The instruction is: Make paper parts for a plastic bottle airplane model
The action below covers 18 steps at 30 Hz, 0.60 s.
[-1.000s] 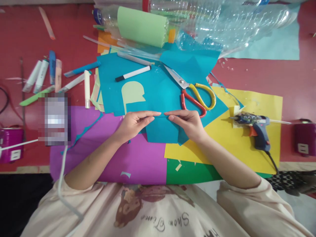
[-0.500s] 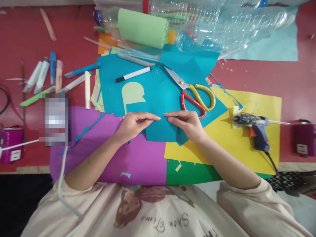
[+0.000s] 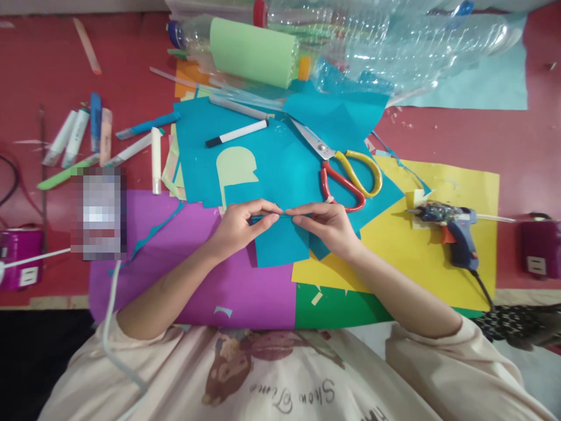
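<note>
Between my two hands hangs a small piece of blue paper, its upper edge folded or rolled where I pinch it. My left hand grips that edge from the left with thumb and forefinger. From the right, my right hand pinches the same edge, the fingertips of both hands almost meeting. Beyond them lies a larger blue sheet, with a pale green paper cutout and a black-and-white marker on it. Scissors with red and yellow handles rest just past my right hand.
A glue gun lies on yellow paper at right. Purple paper spreads beneath my left arm. Several markers lie at left near a blurred-out device with a cable. Plastic bottles, one wrapped in green paper, line the back.
Both hands have come slightly toward my body with the small blue paper, and its lower edge hangs nearer me. My fingertips have shifted a little left along its upper edge.
</note>
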Available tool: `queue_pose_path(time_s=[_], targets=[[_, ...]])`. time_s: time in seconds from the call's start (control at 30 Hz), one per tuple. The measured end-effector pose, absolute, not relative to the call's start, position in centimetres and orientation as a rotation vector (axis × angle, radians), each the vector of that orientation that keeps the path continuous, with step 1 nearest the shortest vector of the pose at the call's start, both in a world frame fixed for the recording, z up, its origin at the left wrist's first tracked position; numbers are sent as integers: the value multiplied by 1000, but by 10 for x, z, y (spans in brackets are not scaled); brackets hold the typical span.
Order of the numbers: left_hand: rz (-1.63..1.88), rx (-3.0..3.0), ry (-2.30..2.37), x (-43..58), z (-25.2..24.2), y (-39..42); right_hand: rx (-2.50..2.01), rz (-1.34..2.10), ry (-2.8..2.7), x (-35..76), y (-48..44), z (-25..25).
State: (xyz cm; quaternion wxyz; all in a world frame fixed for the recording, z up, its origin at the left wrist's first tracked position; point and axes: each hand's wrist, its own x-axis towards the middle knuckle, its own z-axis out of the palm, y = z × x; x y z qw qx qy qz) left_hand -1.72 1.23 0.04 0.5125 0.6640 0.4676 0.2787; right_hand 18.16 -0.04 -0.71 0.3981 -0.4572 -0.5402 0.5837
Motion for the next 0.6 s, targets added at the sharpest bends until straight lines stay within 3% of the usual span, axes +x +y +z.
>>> queue_pose_path(time_s=[0.6], targets=[[685,1673,1155,-15,0,11,-1221,1386,-1463,182,-1,-12]])
